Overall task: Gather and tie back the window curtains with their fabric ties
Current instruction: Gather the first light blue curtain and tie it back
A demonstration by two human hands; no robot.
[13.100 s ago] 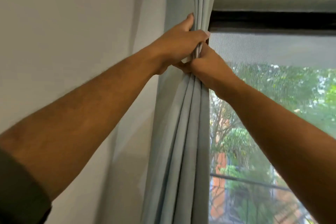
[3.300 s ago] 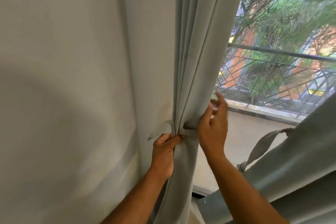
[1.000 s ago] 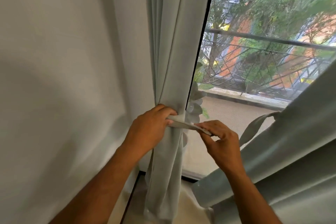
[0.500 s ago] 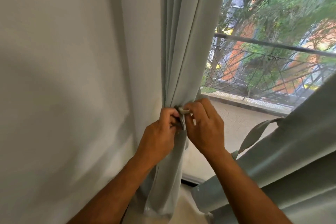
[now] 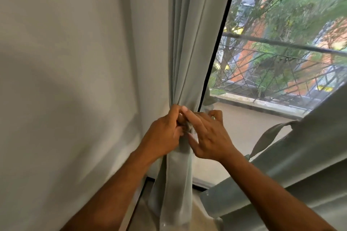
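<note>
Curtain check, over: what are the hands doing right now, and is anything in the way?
Left hand grips tie against gathered curtain. Right hand working the same tie, fingers partly spread. Knot hidden. Second curtain hangs loose at right, not blocking.

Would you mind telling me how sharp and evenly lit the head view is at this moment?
Head view: daylight comes through the window; the wall is dimmer, with soft shadows. Trees and railing outside are smeared by motion blur. Wide-angle distortion slants the window frame and the right curtain. Both hands, left hand and right hand, at the left curtain, look slightly soft.
</note>
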